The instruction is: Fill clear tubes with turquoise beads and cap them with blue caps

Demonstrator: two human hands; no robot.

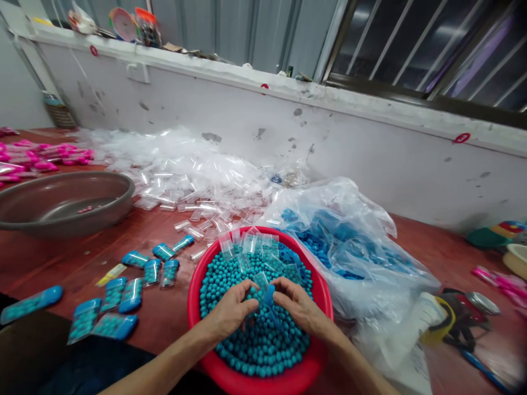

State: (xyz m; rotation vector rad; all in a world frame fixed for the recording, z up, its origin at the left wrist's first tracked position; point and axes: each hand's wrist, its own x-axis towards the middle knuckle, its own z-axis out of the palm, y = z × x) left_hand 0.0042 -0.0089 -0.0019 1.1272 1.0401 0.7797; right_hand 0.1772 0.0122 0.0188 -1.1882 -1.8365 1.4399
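A red basin (197,323) full of small teal balls (263,345) sits in front of me. Several empty clear packets (247,244) lie on the balls at its far side. Both hands are over the middle of the basin. My left hand (230,310) is closed, its fingertips pinching a small clear packet (260,282). My right hand (297,304) is closed too and grips the packet's blue cap end (269,295). The two hands nearly touch.
Filled blue packets (119,299) lie left of the basin on the red table (164,318). A grey metal basin (61,203), a heap of clear packets (185,170), pink packets (37,159), and a plastic bag of blue caps (341,241) surround it. Scissors and tape (457,318) lie right.
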